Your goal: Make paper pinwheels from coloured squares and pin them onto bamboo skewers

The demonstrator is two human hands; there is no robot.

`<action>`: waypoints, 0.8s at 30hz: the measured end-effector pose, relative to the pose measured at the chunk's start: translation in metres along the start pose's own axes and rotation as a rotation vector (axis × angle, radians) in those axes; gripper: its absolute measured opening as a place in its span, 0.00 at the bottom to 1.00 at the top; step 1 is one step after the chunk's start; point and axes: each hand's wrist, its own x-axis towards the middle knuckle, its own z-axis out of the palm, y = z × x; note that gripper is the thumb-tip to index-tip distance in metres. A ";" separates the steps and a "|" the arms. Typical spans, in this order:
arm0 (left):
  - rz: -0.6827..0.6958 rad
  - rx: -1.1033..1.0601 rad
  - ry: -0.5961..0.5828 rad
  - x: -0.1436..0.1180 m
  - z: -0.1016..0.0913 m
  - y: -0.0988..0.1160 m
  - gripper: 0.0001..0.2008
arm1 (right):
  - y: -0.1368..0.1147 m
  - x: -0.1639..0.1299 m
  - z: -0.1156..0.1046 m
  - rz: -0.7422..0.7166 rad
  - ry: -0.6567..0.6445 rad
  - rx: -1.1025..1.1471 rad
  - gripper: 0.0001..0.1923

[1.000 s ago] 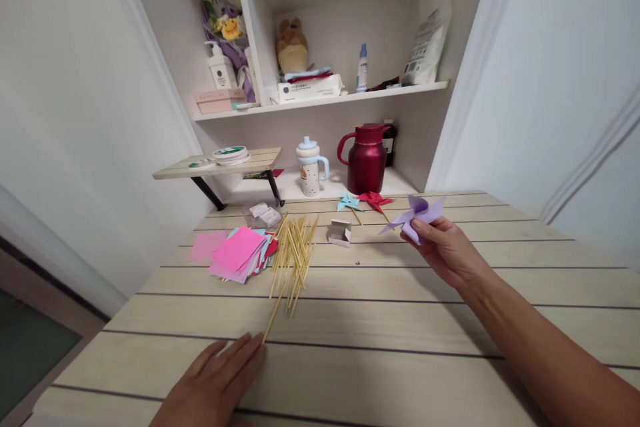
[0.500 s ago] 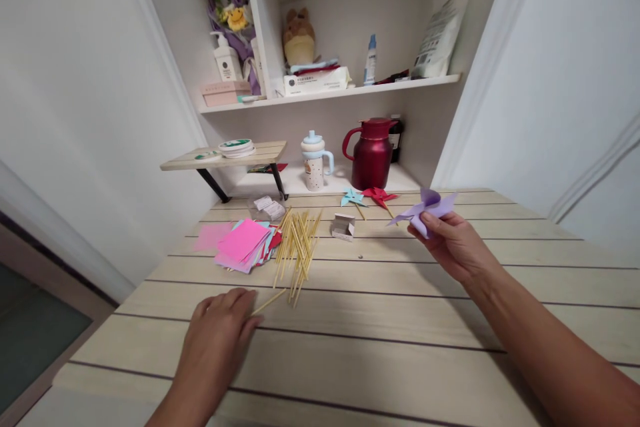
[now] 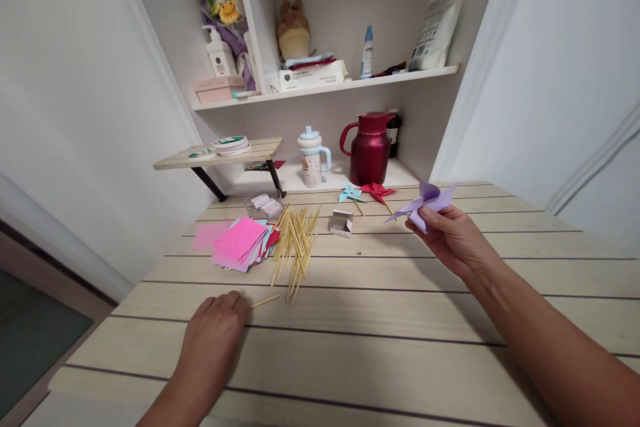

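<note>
My right hand (image 3: 453, 240) holds a purple paper pinwheel (image 3: 424, 202) up above the wooden table (image 3: 380, 320), pinched between thumb and fingers. My left hand (image 3: 214, 330) lies knuckles up near the table's front, its fingers curled over the near end of one thin wooden stick (image 3: 265, 300). Behind that stick lies a loose pile of wooden sticks (image 3: 295, 247). A stack of pink and other coloured paper squares (image 3: 239, 245) is spread to the left of the pile.
A small open white box (image 3: 342, 223) sits mid-table, with a blue pinwheel (image 3: 351, 194) and a red pinwheel (image 3: 376, 191) behind it. A clear packet (image 3: 263, 205), a spouted cup (image 3: 311, 157), a red jug (image 3: 369, 149) and a small raised shelf (image 3: 220, 155) stand at the back.
My left hand has slid forward along the table and curled its fingers over the end of one stick, which now lies turned away from the pile. The right hand has kept the pinwheel aloft.
</note>
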 end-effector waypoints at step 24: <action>-0.176 -2.151 -0.429 0.104 -0.044 0.157 0.16 | -0.007 0.000 0.014 -0.012 0.011 0.298 0.13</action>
